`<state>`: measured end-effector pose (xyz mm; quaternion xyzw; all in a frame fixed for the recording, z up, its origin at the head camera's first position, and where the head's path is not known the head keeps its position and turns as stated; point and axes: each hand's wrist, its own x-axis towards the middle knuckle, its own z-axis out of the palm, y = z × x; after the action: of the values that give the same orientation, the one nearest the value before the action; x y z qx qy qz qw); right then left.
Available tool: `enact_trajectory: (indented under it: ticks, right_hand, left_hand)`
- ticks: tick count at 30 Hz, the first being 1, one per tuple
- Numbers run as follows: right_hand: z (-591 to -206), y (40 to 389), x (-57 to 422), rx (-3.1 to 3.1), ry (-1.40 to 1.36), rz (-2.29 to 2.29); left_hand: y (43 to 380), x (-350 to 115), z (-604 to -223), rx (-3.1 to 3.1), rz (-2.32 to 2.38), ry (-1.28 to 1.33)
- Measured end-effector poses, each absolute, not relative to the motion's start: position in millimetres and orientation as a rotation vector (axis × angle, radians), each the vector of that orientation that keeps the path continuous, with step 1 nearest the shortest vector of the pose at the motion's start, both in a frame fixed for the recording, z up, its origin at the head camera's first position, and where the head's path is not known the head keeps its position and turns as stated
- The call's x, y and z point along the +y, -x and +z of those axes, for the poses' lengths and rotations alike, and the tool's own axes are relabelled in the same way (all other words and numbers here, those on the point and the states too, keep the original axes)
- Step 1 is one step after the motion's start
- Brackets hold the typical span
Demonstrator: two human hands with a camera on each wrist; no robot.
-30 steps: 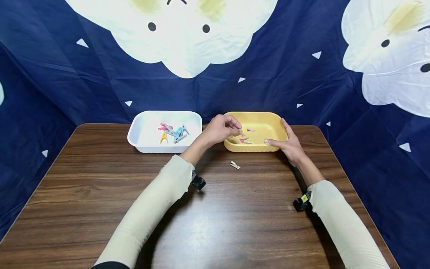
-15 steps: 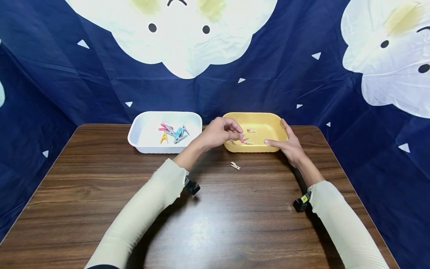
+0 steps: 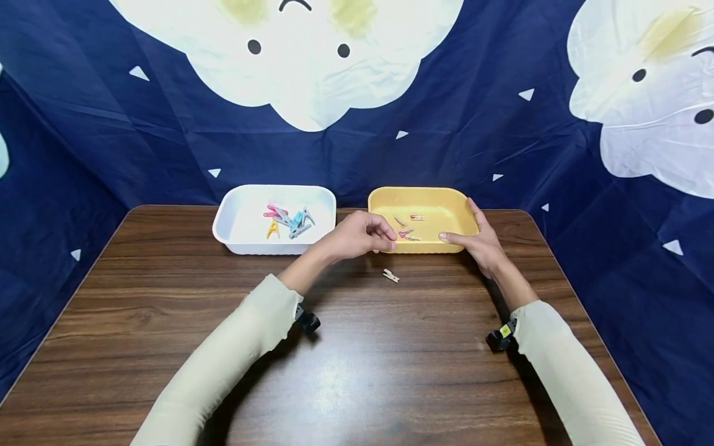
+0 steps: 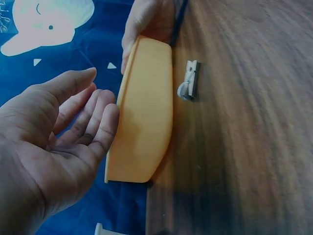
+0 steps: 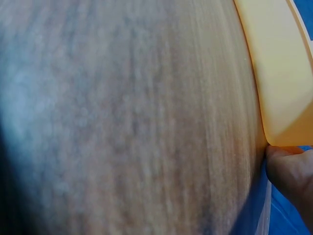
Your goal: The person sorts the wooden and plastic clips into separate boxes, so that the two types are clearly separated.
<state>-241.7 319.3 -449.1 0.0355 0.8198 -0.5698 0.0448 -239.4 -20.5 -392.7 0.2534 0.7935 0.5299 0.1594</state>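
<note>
My left hand (image 3: 362, 235) is at the front left corner of the yellow tray (image 3: 385, 246). In the left wrist view its fingers are loosely bent, with nothing between them. Small clothespins (image 3: 417, 217), several of them with pink parts, lie inside the tray. My right hand (image 3: 482, 244) holds the tray's right end, thumb over the front rim and a finger along the outer side. In front of the tray, a pale wooden clothespin (image 3: 391, 275) lies on the table; the left wrist view also shows this clothespin (image 4: 190, 79).
A white tray (image 3: 256, 248) stands to the left of the yellow one, holding larger clothespins (image 3: 295, 223) in grey, blue, pink and yellow. Both trays sit at the back of the brown wooden table (image 3: 139, 316). Behind them hangs a dark blue cloth (image 3: 329, 155).
My left hand has drawn back from over the yellow tray, toward the front and left. A clothespin near the tray's left side now shows. My right hand stays at the tray's right end.
</note>
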Motion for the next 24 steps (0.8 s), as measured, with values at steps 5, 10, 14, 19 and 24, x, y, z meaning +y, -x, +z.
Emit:
enact_trajectory:
  ticks: [5,10,14,19,24]
  right_hand:
    - [-449,241,319,2.503,-0.104,-1.74]
    - [-448,240,318,2.49,-0.112,-1.754]
    - [-449,240,318,2.488,-0.116,-1.755]
    - [-450,240,319,2.488,-0.109,-1.759]
    - [-450,240,319,2.498,-0.103,-1.748]
  left_hand:
    - [237,-24,-400,2.26,1.467,-0.734]
    - [234,-27,-403,2.245,1.43,-0.753]
    - [231,-30,-405,2.218,1.376,-0.789]
    - [228,-33,-411,2.19,1.337,-0.78]
    - [225,-35,-418,2.129,1.338,-0.772]
